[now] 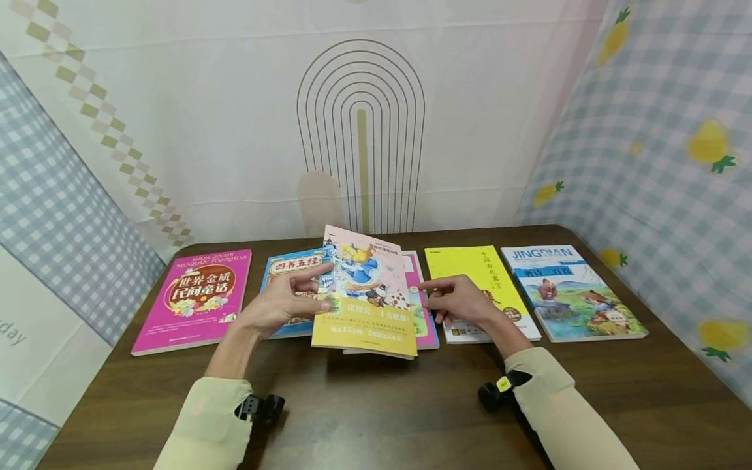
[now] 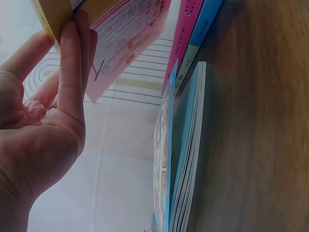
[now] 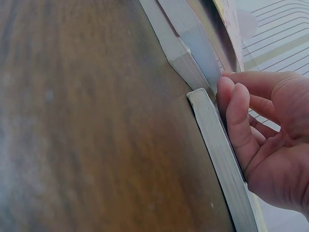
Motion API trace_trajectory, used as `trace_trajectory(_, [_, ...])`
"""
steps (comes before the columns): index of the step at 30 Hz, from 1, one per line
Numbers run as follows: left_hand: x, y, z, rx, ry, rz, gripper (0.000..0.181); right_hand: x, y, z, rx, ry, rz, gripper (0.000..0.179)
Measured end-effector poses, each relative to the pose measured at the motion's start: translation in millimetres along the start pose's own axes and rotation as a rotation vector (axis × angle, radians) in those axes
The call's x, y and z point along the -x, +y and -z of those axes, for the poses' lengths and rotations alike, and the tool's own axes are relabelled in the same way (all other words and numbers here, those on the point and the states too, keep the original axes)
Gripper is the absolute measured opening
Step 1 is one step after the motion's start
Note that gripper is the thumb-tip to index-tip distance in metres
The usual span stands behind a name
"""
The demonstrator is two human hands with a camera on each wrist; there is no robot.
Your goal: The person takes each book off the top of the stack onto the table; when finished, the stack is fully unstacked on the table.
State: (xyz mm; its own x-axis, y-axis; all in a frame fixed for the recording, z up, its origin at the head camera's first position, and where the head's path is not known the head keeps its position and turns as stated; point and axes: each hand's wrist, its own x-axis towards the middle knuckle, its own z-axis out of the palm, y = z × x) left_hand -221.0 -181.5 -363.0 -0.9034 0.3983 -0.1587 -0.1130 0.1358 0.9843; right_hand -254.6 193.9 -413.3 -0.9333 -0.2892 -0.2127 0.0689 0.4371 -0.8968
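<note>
My left hand (image 1: 282,301) pinches the left edge of a pink-and-yellow picture book (image 1: 367,287), thumb on the cover and fingers behind. That book is raised and tilted, its printed back cover (image 2: 128,43) visible in the left wrist view. Partly hidden under it lies a pink-edged book (image 1: 429,326); another spine shows against it in the left wrist view. My right hand (image 1: 461,301), fingers bent, has thumb and fingertips together at the right edge of the pink-edged book. In the right wrist view a pale cover (image 3: 205,53) stands slightly raised at those fingertips.
A blue book (image 1: 288,320) lies left of centre, its cover slightly lifted. Farther left is a magenta book (image 1: 202,297). On the right lie a yellow book (image 1: 470,267) and a blue-and-white landscape book (image 1: 570,294). The brown table (image 1: 376,411) meets a fabric backdrop.
</note>
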Motion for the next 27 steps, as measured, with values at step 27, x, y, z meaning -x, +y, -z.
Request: trace_trajectory(27, [62.5, 20.0, 33.9, -0.081, 0.081, -0.066, 0.080, -1.4, 0, 1, 0.001, -0.005, -0.024, 0.047])
